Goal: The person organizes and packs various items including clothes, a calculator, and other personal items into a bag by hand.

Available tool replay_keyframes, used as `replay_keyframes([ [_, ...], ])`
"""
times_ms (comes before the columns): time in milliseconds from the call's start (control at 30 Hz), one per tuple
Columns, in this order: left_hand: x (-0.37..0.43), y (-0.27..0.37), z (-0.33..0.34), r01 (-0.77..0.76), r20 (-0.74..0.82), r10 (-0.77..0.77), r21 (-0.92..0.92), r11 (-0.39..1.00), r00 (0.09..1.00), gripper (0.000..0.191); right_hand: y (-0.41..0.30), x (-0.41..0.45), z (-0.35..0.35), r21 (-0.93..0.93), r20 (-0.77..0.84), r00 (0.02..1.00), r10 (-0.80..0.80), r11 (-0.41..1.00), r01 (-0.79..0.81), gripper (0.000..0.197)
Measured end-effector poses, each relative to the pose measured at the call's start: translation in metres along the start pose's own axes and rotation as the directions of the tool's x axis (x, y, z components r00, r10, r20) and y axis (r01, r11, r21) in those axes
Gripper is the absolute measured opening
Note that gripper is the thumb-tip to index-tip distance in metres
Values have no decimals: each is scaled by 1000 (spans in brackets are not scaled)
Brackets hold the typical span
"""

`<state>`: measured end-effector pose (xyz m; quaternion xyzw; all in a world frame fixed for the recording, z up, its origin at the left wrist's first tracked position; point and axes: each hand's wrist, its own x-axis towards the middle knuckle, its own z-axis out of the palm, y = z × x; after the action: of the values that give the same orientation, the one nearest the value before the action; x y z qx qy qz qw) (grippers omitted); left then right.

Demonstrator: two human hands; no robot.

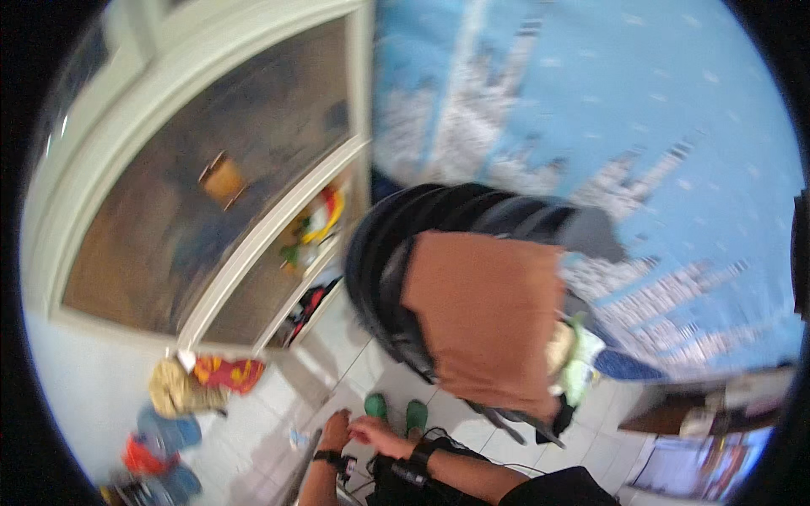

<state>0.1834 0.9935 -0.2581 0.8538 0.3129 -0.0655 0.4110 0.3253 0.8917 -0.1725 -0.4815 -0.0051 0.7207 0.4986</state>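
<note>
Near the bottom centre, my left hand (336,427) and my right hand (373,435) are close together, fingertips about meeting. Blur hides whether anything small lies between them. Both wrists wear dark bands with small devices. Beyond my hands hangs a brown garment (487,316), at the front of a row of black and dark grey clothes (392,278). Pale green cloth (585,360) shows at its right side. Green shoes (376,406) stand on the floor just past my hands.
A framed cabinet with glass-like panels (272,234) stands at the left. A blue curtain or sheet printed with buildings (633,126) spans the upper right. Hats (183,386) and other cloth items hang or lie lower left. A lit screen (677,465) is lower right; dark cables run beside me.
</note>
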Motion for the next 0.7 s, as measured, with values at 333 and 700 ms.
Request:
replay_keyframes([
  [333,48,109,-52,-163,639,90,56,985,764,40,-89,-113,25,-57,333,940,-76,993,101,23],
  [700,77,285,-7,-501,894,31,221,837,446,31,-78,-297,-67,99,148,943,-298,953,285,36],
])
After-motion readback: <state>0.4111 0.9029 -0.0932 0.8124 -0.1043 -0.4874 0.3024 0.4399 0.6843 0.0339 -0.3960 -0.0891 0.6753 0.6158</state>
